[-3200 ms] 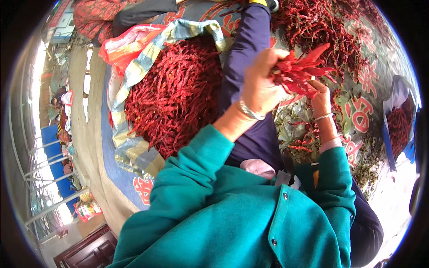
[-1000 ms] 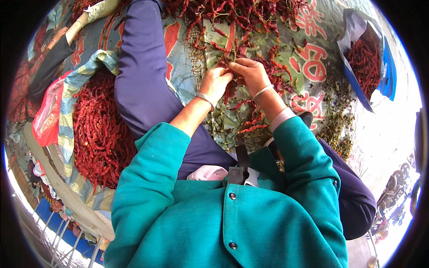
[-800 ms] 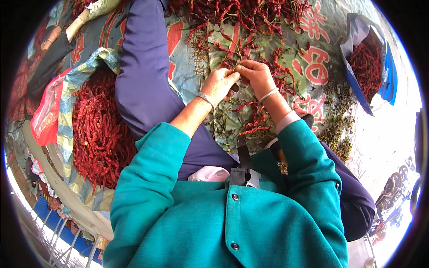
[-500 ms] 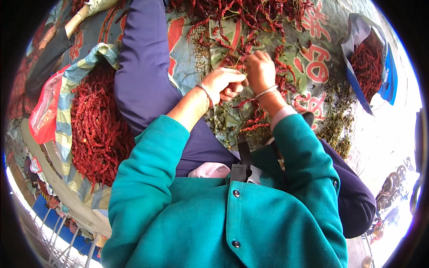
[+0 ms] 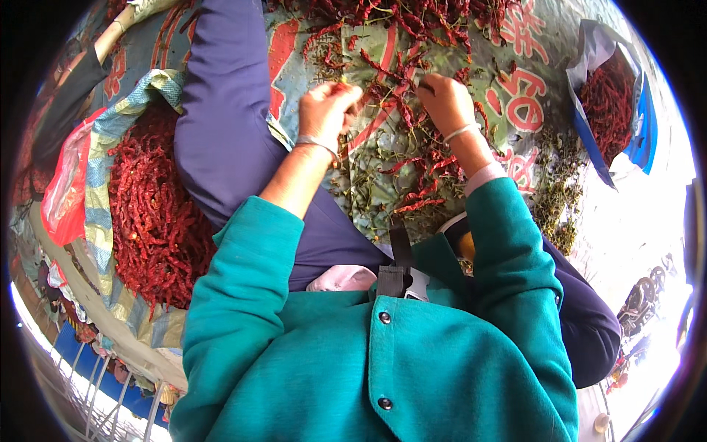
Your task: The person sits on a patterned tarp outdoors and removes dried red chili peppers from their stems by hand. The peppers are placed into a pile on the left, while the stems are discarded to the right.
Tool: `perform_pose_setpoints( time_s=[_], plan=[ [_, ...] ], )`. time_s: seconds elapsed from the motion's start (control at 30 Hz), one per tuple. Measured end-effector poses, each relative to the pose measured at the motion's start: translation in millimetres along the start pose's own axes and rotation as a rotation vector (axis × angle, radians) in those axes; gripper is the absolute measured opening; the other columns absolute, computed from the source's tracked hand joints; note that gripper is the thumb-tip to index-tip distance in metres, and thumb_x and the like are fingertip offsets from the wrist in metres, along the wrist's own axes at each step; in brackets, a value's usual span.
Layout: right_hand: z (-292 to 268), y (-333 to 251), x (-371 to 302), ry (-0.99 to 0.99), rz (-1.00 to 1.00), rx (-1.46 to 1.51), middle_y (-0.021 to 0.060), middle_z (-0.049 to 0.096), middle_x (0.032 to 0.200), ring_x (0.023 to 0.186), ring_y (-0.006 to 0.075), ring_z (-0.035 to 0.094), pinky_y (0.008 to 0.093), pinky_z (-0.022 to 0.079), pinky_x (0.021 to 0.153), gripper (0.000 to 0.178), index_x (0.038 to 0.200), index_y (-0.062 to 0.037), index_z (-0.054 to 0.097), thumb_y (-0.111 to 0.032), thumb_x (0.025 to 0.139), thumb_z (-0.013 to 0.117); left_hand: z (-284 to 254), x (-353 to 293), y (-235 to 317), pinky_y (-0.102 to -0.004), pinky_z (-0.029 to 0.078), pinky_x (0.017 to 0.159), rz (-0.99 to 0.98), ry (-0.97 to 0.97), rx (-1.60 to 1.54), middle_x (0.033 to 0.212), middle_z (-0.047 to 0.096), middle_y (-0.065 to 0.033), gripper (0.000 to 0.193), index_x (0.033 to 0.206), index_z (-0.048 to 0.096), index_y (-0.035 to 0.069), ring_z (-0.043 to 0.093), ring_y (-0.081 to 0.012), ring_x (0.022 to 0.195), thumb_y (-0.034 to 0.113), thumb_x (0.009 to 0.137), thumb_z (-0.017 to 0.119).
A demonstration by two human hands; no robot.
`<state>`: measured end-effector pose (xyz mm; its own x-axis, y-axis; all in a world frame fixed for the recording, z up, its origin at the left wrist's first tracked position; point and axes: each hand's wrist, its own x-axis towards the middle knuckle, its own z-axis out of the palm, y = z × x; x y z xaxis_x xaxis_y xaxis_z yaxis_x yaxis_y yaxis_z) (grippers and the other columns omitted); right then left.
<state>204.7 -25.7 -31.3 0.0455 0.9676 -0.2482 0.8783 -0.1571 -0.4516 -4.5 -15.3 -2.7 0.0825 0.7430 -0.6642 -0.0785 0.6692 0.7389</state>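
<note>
My left hand (image 5: 322,112) is closed, with a bit of dried red chili pepper (image 5: 343,85) showing at its fingers. It hovers above the printed sheet beside my raised left knee. Across a gap, my right hand (image 5: 448,109) has its fingers pinched together over a few scattered dried chilies (image 5: 403,112); its fingertips hide whatever may be between them. More loose chilies (image 5: 421,197) and greenish stems (image 5: 361,180) lie on the sheet in front of my lap.
A big heap of dried chilies (image 5: 412,15) spreads at the far edge. On my left stands a checked woven sack (image 5: 99,199) full of chilies; a blue-and-white bag (image 5: 644,132) of them is at the right. Stem debris (image 5: 556,199) lies nearby. Another person's arm (image 5: 107,44) reaches in, upper left.
My hands were close together and have moved apart, the left one leftward and the right one slightly right. Chilies and stems between them now show.
</note>
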Motion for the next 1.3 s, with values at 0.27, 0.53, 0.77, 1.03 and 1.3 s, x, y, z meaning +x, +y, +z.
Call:
perform_pose_setpoints(
  time_s=[0.27, 0.53, 0.77, 1.03, 1.3],
  plan=[
    [44, 5, -53, 0.019, -0.017, -0.147, 0.0102, 0.059, 0.088, 0.085, 0.0277, 0.060, 0.0383, 0.048, 0.072, 0.027, 0.092, -0.0109, 0.061, -0.026, 0.071, 0.068, 12, 4, -8, -0.0181, 0.035, 0.042, 0.012, -0.193, -0.058, 0.068, 0.057, -0.0021, 0.006, 0.084, 0.060, 0.004, 0.050, -0.0061, 0.053, 0.006, 0.078, 0.063],
    [27, -24, -58, -0.033, -0.016, 0.588, 0.0152, 0.063, 0.077, 0.071, 0.0298, 0.063, 0.0339, 0.049, 0.063, 0.021, 0.093, -0.0051, 0.060, -0.014, 0.074, 0.065, 21, -5, -31, -0.0199, 0.033, 0.041, -0.119, -0.222, -0.011, 0.068, 0.058, -0.0022, 0.013, 0.087, 0.061, 0.001, 0.046, -0.0075, 0.048, 0.005, 0.077, 0.068],
    [34, -28, -47, -0.074, 0.055, 0.745, 0.0120, 0.063, 0.071, 0.062, 0.0197, 0.061, 0.0307, 0.047, 0.058, 0.016, 0.085, -0.0009, 0.062, -0.014, 0.076, 0.066, 24, -2, -42, -0.0212, 0.042, 0.050, 0.381, -0.095, 0.103, 0.068, 0.060, 0.0014, 0.013, 0.082, 0.063, 0.002, 0.049, -0.0045, 0.057, 0.005, 0.071, 0.071],
    [18, -57, -31, -0.089, 0.456, 1.756, 0.0023, 0.054, 0.062, 0.051, 0.0105, 0.047, 0.0254, 0.039, 0.047, 0.012, 0.077, -0.0013, 0.059, -0.011, 0.084, 0.060, 36, -10, -15, -0.0240, 0.036, 0.042, 0.095, -0.012, -0.620, 0.064, 0.051, -0.0001, 0.006, 0.082, 0.055, 0.006, 0.042, -0.0101, 0.048, 0.003, 0.081, 0.061],
    [17, -89, -17, -0.103, 0.292, 1.756, 0.0023, 0.056, 0.063, 0.055, 0.0097, 0.048, 0.0232, 0.039, 0.051, 0.010, 0.081, 0.0003, 0.060, -0.009, 0.085, 0.059, 20, 5, -1, -0.0252, 0.038, 0.048, 0.184, 0.032, -0.703, 0.067, 0.052, -0.0033, 0.008, 0.087, 0.054, 0.004, 0.043, -0.0122, 0.052, 0.004, 0.082, 0.060]
  ],
)
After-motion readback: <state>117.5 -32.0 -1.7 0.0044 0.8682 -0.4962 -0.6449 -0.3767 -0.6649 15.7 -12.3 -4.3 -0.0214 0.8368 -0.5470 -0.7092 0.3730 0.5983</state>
